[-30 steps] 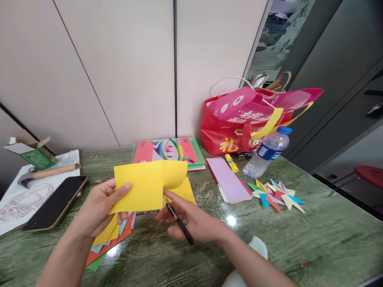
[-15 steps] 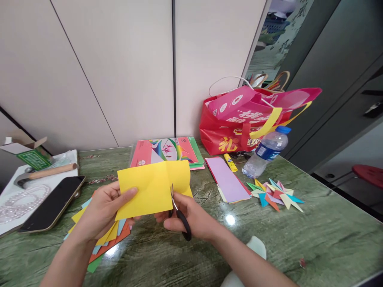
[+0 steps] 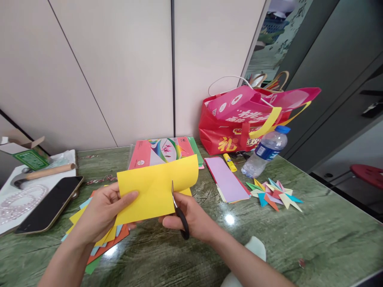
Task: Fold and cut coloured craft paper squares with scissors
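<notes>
A yellow sheet of paper is held above the table, its left end pinched between the thumb and fingers of my left hand. My right hand grips black-handled scissors, whose blades are at the paper's right part. Beyond the blades the far part of the sheet curls to the right, and a lower flap shows behind my right hand. Under my left hand lies a fanned pile of coloured paper, with yellow, orange, blue and green sheets.
Strips of lilac paper, a glue stick, a water bottle and folded paper stars lie to the right. Behind are a paper pack and a red bag. At left are a phone and hammer.
The paper's right part has lifted and curled further upward and to the right around the scissors. The scissor blades look closer together. Both hands stay in nearly the same place.
</notes>
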{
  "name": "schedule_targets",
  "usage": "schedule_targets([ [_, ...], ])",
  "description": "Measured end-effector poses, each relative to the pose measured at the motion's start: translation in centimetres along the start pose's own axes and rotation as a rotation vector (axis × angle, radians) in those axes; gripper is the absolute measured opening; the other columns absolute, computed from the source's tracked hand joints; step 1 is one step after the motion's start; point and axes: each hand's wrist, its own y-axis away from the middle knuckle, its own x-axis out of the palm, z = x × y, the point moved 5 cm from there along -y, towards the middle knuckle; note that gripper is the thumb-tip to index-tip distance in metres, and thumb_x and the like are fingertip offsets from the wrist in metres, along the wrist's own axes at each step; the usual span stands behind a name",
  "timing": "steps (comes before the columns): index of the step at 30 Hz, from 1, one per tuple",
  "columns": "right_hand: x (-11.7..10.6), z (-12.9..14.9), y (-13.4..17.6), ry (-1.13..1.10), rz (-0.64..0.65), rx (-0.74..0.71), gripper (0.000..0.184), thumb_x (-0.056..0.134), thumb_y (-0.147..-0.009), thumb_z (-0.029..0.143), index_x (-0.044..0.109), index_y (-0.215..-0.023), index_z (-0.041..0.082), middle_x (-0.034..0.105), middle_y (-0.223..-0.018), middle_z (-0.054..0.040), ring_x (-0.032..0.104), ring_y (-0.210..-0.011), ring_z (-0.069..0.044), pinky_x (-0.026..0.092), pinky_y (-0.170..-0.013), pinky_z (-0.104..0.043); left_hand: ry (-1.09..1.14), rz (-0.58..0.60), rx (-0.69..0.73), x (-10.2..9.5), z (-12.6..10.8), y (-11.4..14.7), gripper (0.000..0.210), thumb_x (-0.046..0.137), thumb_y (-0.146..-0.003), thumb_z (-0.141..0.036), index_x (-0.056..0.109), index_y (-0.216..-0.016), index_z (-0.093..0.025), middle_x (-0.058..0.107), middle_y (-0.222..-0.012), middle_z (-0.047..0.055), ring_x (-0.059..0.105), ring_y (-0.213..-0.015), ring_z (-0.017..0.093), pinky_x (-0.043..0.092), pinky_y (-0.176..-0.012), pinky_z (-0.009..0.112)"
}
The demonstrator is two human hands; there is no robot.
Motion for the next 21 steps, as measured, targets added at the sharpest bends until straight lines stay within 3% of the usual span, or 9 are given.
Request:
schedule_targets([
  [4,0.0,0.28,-0.03,0.01,0.002,-0.021,0.041,0.074,-0.063,0.024,0.056,-0.099,0.016,0.057,-0.093,-0.0032,0.051,-0.08,-0.013,0.04,-0.076,-0.024,-0.021,0.03,0.008,0.28,-0.19,0.15,0.039,0.063,-0.072,-0.03,0.048,-0.105,-0.016,0.063,-0.055,0.001,0.055,-0.038,0.015,0.046,-0.036,0.025],
  [11,-0.15,0.37,-0.04,0.038,-0.036,-0.002,0.035,0.075,-0.06,0.028,0.057,-0.087,0.015,0.05,-0.071,0.0023,0.046,-0.067,-0.011,0.04,-0.068,-0.023,-0.01,0.045,0.003,0.57,-0.27,0.28,0.029,0.062,-0.073,-0.029,0.048,-0.096,-0.018,0.064,-0.053,0.001,0.056,-0.038,0.015,0.045,-0.035,0.023],
  [21,-0.63,-0.05,-0.14,0.07,-0.064,0.004,0.039,0.076,-0.059,0.03,0.057,-0.088,0.014,0.056,-0.078,-0.0004,0.05,-0.071,-0.012,0.042,-0.068,-0.023,0.001,0.041,-0.004,0.66,-0.42,0.48,0.024,0.063,-0.072,-0.03,0.049,-0.088,-0.019,0.061,-0.046,-0.001,0.056,-0.036,0.016,0.042,-0.033,0.021],
])
